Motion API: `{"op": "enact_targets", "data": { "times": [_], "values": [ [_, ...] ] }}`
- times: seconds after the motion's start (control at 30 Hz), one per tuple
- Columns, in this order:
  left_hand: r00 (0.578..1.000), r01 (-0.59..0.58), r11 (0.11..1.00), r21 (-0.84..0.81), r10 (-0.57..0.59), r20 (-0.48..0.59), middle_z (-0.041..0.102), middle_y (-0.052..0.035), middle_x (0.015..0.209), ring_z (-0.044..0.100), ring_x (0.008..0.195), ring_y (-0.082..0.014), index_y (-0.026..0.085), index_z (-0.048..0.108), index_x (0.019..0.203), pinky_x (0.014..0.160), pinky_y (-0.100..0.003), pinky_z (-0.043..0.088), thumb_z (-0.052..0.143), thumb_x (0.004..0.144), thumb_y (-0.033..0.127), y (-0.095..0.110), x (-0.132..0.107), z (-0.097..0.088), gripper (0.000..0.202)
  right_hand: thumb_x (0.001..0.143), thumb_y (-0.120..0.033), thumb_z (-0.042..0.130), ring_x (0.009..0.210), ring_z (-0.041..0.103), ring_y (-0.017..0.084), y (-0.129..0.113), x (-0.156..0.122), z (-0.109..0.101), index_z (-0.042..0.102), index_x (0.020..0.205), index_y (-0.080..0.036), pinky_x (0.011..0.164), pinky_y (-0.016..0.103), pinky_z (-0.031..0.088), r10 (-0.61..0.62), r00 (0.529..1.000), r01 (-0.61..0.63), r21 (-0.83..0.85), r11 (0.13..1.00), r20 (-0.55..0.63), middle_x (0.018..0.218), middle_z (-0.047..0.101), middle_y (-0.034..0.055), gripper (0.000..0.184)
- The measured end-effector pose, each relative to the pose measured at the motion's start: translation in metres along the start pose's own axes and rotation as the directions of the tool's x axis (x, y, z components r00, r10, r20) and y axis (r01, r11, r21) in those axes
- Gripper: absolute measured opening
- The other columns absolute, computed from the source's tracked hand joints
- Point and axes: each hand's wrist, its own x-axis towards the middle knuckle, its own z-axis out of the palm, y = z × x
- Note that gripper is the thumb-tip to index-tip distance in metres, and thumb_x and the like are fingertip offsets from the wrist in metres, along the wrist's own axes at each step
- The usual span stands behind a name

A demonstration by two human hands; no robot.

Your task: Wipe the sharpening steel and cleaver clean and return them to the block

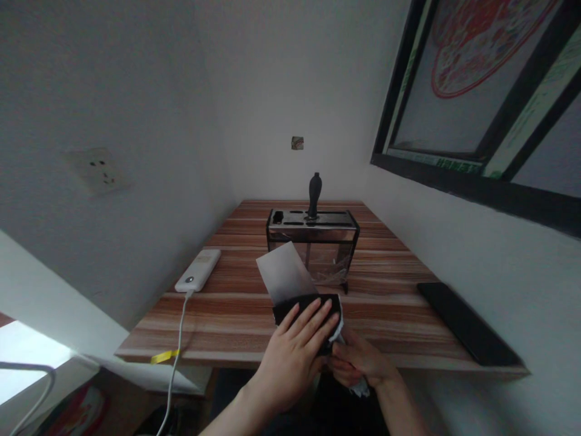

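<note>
Fingers [305, 321] of left hand [293, 354] wrap black cloth [290, 306] over flat steel blade [285, 272].

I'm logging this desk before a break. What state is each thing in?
Knife: out of the rack, blade tilted up, lower part cloth-covered.
Black cloth: pressed on the blade.
Left hand: flat, fingers spread on the cloth.
Right hand: closed on the knife below the cloth; handle hidden.
Knife rack: upright, one black handle slotted in.
Power bank: lying flat, cable plugged in.
Wall socket: nothing plugged in.
Dark slab: lying flat, unlit.
</note>
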Motion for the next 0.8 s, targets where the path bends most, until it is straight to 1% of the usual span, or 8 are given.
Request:
{"op": "enact_targets", "data": {
  "times": [0.1,0.23,0.43,0.57,0.67,0.8],
  "values": [
    [0.998,0.052,0.999,0.016,-0.052,-0.034,0.018,0.0033,0.153,0.019,0.140,-0.0176,0.027,0.016,0.146,0.113,-0.037,0.021,0.039,0.094,0.035,-0.010,0.003,-0.004,0.058,0.072,-0.046,0.071,0.028,0.020,-0.001,-0.001,-0.001,0.001,0.042,0.085,-0.020,0.029,0.012,0.021,0.002,1.000,-0.001,-0.017,1.000,0.025,0.043,0.038,-0.0144,0.041],
    [0.985,0.146,0.989,0.007,-0.145,-0.094,0.019,0.0013,0.153,0.017,0.141,-0.0187,0.026,0.017,0.146,0.113,-0.039,0.020,0.039,0.094,0.030,-0.026,0.014,-0.010,0.056,0.074,-0.045,0.069,0.029,0.020,-0.002,-0.006,-0.001,0.004,0.046,0.083,-0.018,0.029,0.011,0.021,0.006,0.999,-0.005,-0.012,1.000,0.046,0.046,0.038,-0.0135,0.037],
    [0.958,0.236,0.972,-0.019,-0.236,-0.164,0.020,-0.0020,0.153,0.013,0.141,-0.0189,0.022,0.023,0.145,0.114,-0.042,0.014,0.038,0.094,0.025,-0.055,0.035,-0.017,0.054,0.074,-0.044,0.070,0.029,0.019,-0.002,-0.009,0.000,0.007,0.044,0.075,-0.017,0.028,0.011,0.018,0.009,0.998,-0.009,0.010,1.000,0.056,0.046,0.036,-0.0134,0.037],
    [0.931,0.289,0.957,-0.032,-0.288,-0.224,0.021,-0.0044,0.152,0.013,0.141,-0.0198,0.021,0.023,0.145,0.114,-0.046,0.013,0.037,0.094,0.024,-0.070,0.046,-0.026,0.052,0.074,-0.045,0.070,0.028,0.020,-0.002,-0.009,0.000,0.008,0.042,0.072,-0.018,0.028,0.011,0.019,0.005,0.997,-0.006,0.019,1.000,0.081,0.046,0.036,-0.0133,0.038],
    [0.920,0.301,0.953,-0.033,-0.299,-0.254,0.021,-0.0054,0.152,0.012,0.141,-0.0212,0.020,0.021,0.145,0.114,-0.049,0.014,0.036,0.095,0.023,-0.070,0.048,-0.032,0.053,0.075,-0.045,0.069,0.028,0.020,-0.002,-0.008,0.000,0.005,0.043,0.073,-0.018,0.028,0.011,0.020,-0.014,0.997,0.013,0.006,1.000,0.082,0.045,0.036,-0.0132,0.037],
    [0.919,0.300,0.954,-0.004,-0.290,-0.266,0.022,-0.0057,0.152,0.011,0.142,-0.0230,0.019,0.021,0.145,0.114,-0.049,0.014,0.038,0.094,0.022,-0.057,0.043,-0.034,0.054,0.077,-0.043,0.068,0.028,0.022,-0.001,-0.007,0.000,0.002,0.044,0.076,-0.018,0.028,0.011,0.023,-0.047,0.997,0.049,-0.047,0.998,0.054,0.045,0.038,-0.0127,0.035]
  ]
}}
